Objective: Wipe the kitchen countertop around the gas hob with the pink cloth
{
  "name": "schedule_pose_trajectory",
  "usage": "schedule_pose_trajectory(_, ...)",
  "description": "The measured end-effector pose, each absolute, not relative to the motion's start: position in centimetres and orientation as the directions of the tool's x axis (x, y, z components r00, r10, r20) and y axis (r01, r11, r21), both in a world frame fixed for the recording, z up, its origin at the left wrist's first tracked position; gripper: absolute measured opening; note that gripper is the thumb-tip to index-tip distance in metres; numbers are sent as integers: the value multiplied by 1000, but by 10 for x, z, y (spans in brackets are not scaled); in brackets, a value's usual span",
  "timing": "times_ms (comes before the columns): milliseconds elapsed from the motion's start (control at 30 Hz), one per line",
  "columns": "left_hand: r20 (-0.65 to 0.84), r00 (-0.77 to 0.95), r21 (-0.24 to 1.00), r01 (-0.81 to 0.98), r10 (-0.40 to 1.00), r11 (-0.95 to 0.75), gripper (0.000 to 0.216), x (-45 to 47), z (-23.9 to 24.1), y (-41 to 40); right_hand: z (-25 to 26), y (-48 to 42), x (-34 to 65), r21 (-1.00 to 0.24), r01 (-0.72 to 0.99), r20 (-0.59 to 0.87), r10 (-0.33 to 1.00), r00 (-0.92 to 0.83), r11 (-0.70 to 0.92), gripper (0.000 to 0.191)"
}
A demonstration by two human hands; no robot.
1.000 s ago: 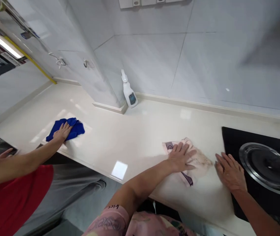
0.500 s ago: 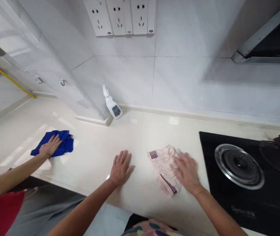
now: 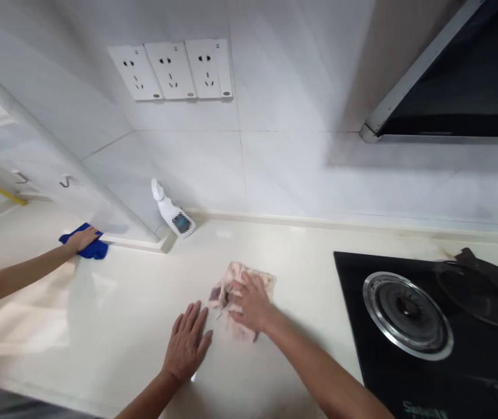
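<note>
Cream kitchen counter [image 3: 296, 247] under a white tiled wall [image 3: 283, 174]: a crumpled pink cloth [image 3: 242, 270] lies mid-counter, long axis running front to back, left of a black hob [image 3: 345, 291]. The right hand [image 3: 251, 305] presses it, fingers spread, not gripping; the left hand [image 3: 186, 343] rests open beside it.

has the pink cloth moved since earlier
Yes, the pink cloth has moved left, away from the hob and nearer the spray bottle, and now lies under the right hand.
</note>
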State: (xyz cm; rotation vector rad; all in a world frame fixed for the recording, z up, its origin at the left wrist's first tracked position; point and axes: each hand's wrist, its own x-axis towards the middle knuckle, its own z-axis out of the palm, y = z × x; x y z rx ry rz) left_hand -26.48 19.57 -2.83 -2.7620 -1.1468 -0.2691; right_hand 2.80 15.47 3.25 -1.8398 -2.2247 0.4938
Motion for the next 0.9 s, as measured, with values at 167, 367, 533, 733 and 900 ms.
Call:
schedule_pose_trajectory(167,214,685,-71,722,697,-688,61,-263,-27,199,39,188,159,-296,925,-59,971,232,-239,50)
schedule_pose_trajectory(367,202,680,-64,728,705,-683,61,-264,-30,200,37,155,267,-230,827,-63,856,513,-512,56)
schedule_pose_trajectory(533,220,687,-86,721,692,-688,60,-264,-31,201,16,101,225,-243,798,13,821,571,-551,51)
schedule_pose_trajectory(733,244,693,-78,711,679,-698,64,-265,-34,204,-4,4,128,-377,767,61,812,580,-519,29)
schedule_pose_trajectory(900,244,691,-35,708,681,-705,66,-268,-41,208,-10,-27,99,-723,577,151,728,669,-380,23)
